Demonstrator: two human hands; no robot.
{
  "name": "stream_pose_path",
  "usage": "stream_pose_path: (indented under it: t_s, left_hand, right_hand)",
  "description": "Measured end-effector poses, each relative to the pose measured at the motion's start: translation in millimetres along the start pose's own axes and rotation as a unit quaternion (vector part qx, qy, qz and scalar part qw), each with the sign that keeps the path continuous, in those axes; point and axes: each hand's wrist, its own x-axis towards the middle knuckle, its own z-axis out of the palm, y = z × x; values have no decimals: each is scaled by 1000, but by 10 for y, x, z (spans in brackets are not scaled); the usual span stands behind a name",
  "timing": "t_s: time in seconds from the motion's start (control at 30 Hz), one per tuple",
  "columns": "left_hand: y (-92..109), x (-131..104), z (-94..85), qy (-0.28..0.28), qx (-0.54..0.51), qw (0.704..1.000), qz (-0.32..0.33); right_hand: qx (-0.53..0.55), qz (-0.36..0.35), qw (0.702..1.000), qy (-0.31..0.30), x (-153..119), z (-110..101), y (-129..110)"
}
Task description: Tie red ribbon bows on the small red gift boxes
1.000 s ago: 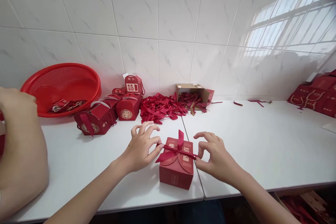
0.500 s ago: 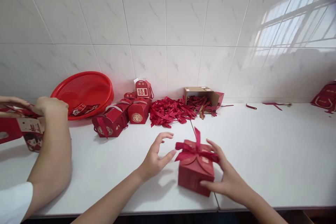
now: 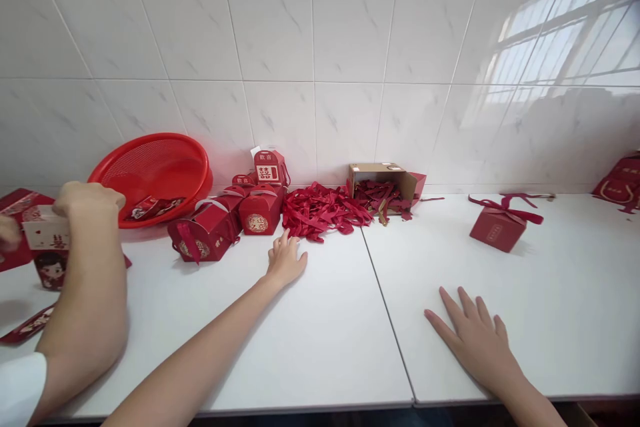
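Left hand [image 3: 286, 260]: fingers part-open, seemingly empty, just short of ribbons [image 3: 320, 210], likely limp, slippery; pinch one strand. Right hand [image 3: 480, 340]: fingers spread, empty; beyond them, the box [image 3: 497, 232], probably light, crushable card; grip low sides, below the bow.

Bare L/R forearms [image 3: 213, 340], slim fingers [image 3: 468, 304]
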Motion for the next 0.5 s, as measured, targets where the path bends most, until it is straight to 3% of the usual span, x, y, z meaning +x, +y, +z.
stream_pose_path:
  t_s: [0.23, 0.5]
  left_hand:
    - [15, 69, 48, -2, 43, 997, 64]
    - [-35, 115, 77, -8, 30, 998, 47]
  right_hand:
    - [-16, 5, 999, -27, 8, -77, -24]
    - [-21, 11, 999, -36, 0, -113, -55]
